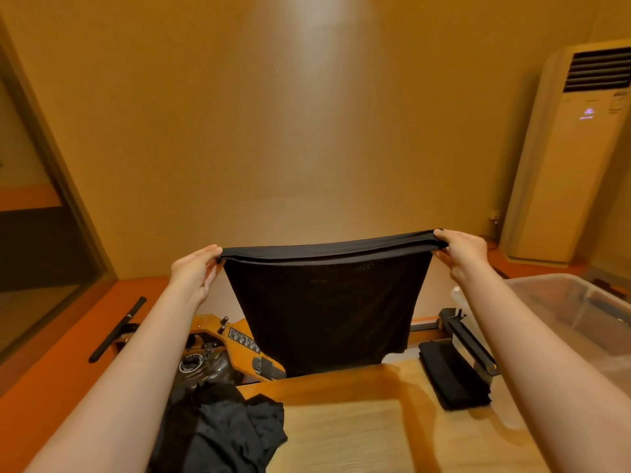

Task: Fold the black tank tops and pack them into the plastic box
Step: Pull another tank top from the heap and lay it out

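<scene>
Pinching its upper corners, left hand and right hand hold the black tank top stretched, hanging over the wooden table's far edge, so I would lower it flat with even tension before folding; plastic box stands at right.

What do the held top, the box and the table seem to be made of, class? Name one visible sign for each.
Top: thin matte black fabric, probably a knit; it hangs limp and looks faintly see-through.
Box: clear plastic, slightly frosted; dark shapes show through its wall.
Table: wood or wood-look laminate, glossy; it shows grain lines and reflections.
</scene>
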A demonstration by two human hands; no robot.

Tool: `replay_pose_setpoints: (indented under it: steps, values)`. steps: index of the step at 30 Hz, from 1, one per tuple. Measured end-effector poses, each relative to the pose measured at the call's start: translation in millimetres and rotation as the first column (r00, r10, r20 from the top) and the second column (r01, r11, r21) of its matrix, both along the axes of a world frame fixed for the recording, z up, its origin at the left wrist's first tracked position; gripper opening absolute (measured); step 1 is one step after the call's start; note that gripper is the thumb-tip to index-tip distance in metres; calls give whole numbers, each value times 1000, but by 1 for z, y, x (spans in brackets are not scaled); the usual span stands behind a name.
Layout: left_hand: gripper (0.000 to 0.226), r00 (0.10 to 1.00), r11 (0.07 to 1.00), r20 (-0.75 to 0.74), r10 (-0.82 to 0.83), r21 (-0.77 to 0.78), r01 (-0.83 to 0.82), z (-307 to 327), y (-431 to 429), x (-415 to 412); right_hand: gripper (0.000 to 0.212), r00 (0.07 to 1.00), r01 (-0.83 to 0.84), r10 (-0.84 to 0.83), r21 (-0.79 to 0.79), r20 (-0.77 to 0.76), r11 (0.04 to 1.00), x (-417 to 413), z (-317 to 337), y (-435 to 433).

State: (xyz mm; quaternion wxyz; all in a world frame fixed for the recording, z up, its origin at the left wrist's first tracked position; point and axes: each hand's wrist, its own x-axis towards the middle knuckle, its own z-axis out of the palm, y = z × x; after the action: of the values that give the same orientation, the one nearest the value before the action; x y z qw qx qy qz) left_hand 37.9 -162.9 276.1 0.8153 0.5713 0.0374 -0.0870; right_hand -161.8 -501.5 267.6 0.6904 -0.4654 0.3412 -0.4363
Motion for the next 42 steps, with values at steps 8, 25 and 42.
replay_pose_setpoints:
  steps: [8,25,42]
  values:
    - [24,999,998,33,37,44,-39,-24,12,-56,18,993,-83,80,-32,-86,996,-47,-20,0]
    - [21,950,781,-273,-152,556,285,-110,51,-214,18,961,-182,172,-27,-219,983,-169,-82,17]
    - [32,477,426,-856,-200,362,829,-271,62,-305,4,926,-76,148,213,-346,974,-233,-202,23]
